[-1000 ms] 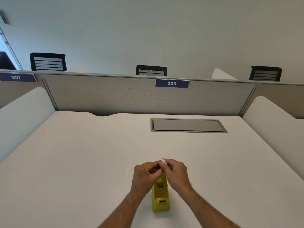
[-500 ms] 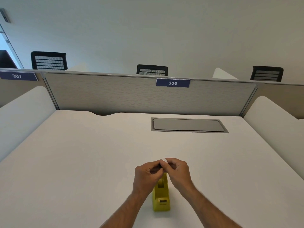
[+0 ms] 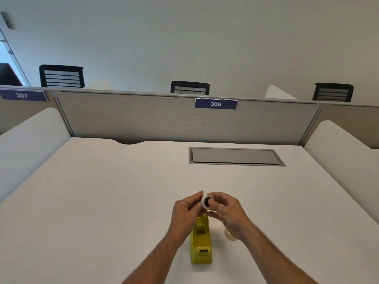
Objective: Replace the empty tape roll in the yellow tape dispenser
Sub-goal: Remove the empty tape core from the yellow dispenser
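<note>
Both hands, left hand [image 3: 185,212] and right hand [image 3: 227,212], pinch a small white roll [image 3: 207,201] (dark core) above the yellow dispenser [image 3: 201,242].

White desk [image 3: 102,201], grey hatch [image 3: 235,156], divider labelled 306 [image 3: 215,103], 3 chairs [image 3: 189,87].

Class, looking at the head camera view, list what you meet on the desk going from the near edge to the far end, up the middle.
Yellow tape dispenser → small white roll held between the left hand and right hand → grey hatch cover → partition with the 306 sign.
</note>
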Demonstrator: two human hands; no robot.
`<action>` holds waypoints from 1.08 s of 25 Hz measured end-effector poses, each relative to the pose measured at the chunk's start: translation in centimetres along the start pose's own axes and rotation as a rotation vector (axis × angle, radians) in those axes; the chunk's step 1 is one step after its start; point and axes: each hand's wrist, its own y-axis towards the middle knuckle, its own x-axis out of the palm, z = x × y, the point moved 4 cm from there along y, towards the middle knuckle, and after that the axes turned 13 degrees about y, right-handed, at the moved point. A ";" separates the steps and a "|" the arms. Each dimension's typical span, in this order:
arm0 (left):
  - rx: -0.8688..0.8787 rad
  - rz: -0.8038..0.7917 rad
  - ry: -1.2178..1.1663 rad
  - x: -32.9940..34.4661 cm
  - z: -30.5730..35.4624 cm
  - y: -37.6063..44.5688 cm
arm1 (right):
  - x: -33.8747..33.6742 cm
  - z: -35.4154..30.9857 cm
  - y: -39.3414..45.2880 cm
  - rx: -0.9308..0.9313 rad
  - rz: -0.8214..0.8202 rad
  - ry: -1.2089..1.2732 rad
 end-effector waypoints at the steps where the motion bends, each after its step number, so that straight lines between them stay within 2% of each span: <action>1: -0.004 0.003 -0.023 0.1 0.0 0.0 | -0.1 -0.1 0.0 -0.012 0.010 -0.012; 6: 0.052 0.055 0.130 -0.1 0.3 0.1 | -0.5 -0.4 0.2 -0.019 0.019 -0.070; 9: 0.094 0.109 0.227 0.1 0.9 -0.2 | 0.0 -0.3 0.1 -0.088 0.020 -0.180; 14: 0.105 0.181 0.262 0.6 2.0 -0.5 | 0.4 -0.1 0.1 -0.220 0.199 -0.322; 17: 0.119 0.233 0.274 0.8 2.7 -0.8 | 0.8 -0.1 0.0 -0.324 0.241 -0.408; 22: 0.128 0.301 0.334 1.0 2.7 -0.7 | 1.2 -0.3 -0.7 -0.435 0.210 -0.480; 27: 0.109 0.296 0.383 0.8 2.1 -0.5 | 0.8 -0.4 -0.6 -0.364 0.129 -0.447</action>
